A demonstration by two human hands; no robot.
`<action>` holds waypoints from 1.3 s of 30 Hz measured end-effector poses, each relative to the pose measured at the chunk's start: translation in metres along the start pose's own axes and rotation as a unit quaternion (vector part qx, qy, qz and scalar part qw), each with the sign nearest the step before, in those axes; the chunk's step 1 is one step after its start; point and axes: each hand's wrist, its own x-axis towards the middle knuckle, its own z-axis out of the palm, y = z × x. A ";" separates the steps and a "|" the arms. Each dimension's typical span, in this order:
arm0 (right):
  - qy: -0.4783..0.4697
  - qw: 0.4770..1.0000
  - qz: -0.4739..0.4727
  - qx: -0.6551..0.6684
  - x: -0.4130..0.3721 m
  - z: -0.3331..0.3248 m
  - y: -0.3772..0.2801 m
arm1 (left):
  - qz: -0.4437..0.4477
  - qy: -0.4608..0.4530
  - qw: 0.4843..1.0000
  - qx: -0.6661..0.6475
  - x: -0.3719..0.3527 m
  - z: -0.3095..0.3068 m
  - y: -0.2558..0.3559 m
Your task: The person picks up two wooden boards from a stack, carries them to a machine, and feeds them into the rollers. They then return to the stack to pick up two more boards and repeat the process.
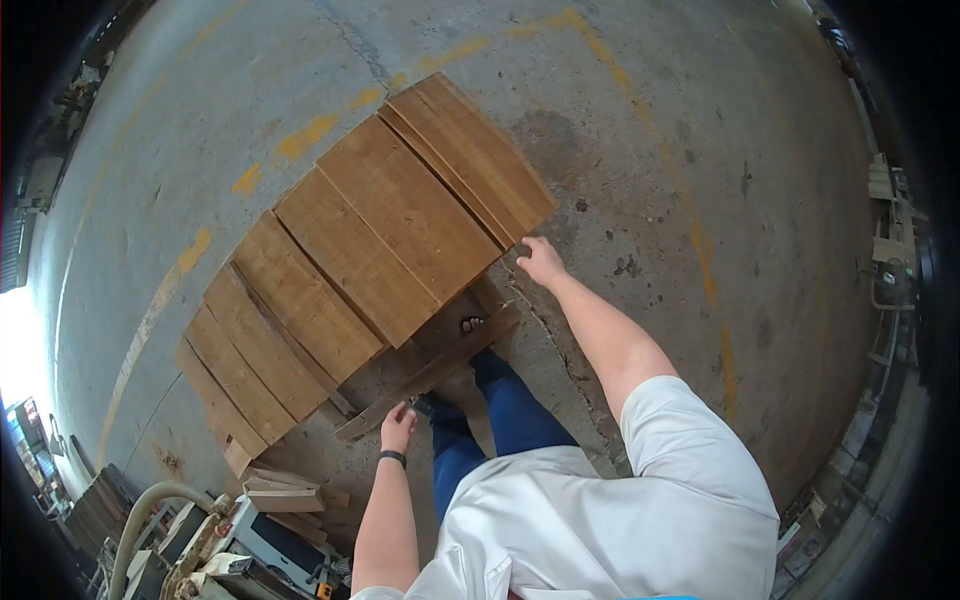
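Note:
Several wide brown wooden boards lie side by side in front of me, raised off the floor on wooden supports. My right hand is just off the near corner of the rightmost board, its fingers bent and apart from the thumb, with nothing seen in them. My left hand hangs lower, beside a wooden support beam that runs along the near side. Its fingers are loosely curved and hold nothing visible. A dark band circles the left wrist.
Close under the boards' near side are my feet. Short wood offcuts are stacked at lower left, beside a machine with a hose. Worn yellow lines mark the stained concrete floor. Shelving and clutter line the right edge.

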 end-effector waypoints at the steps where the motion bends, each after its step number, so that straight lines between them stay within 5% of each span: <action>1: 0.018 1.000 0.003 -0.018 0.017 -0.005 -0.001 | -0.006 0.000 1.000 -0.016 0.010 0.013 0.025; 8: 0.095 0.983 0.091 -0.128 0.120 -0.023 0.018 | 0.098 -0.017 0.995 -0.025 0.128 0.097 0.115; 11: 0.014 0.993 0.081 -0.089 0.138 -0.024 0.029 | 0.113 -0.010 0.992 -0.047 0.136 0.138 0.159; 14: 0.013 0.985 0.096 -0.145 0.129 -0.030 0.013 | 0.104 0.045 0.984 0.136 0.140 0.164 0.185; 26: 0.050 0.977 0.120 -0.166 0.089 -0.009 -0.023 | -0.014 0.137 0.990 -0.021 0.143 0.206 0.213; 35: 0.073 0.988 0.125 -0.056 0.038 0.043 -0.050 | -0.055 0.118 0.989 -0.064 0.159 0.199 0.196; 38: 0.119 0.984 0.130 0.022 0.033 0.055 -0.043 | -0.073 0.142 0.986 -0.045 0.143 0.206 0.213; 39: 0.136 0.970 0.144 0.139 0.037 0.064 -0.034 | -0.077 0.135 0.985 -0.071 0.135 0.205 0.220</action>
